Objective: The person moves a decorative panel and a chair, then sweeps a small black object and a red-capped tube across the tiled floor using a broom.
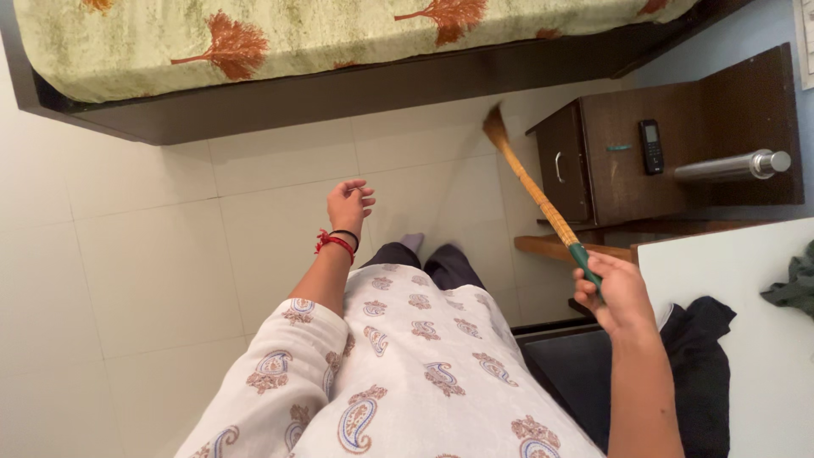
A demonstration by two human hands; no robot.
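Observation:
My right hand (617, 293) grips the green handle end of a long straw broom (532, 190). The broom slants up and to the left, its bristle tip blurred above the tiled floor (153, 254) near the bed base. My left hand (349, 202) hangs free over the floor in front of me, fingers loosely curled and apart, holding nothing. Red and black bands circle that wrist. Below, my white patterned tunic and dark trousers fill the middle of the view.
A bed (339, 42) with a green tree-patterned cover runs along the top on a dark base. A brown bedside cabinet (644, 161) carries a small black phone (651, 146) and a steel bottle (733, 164). A white surface (746, 339) with dark cloth lies at the right.

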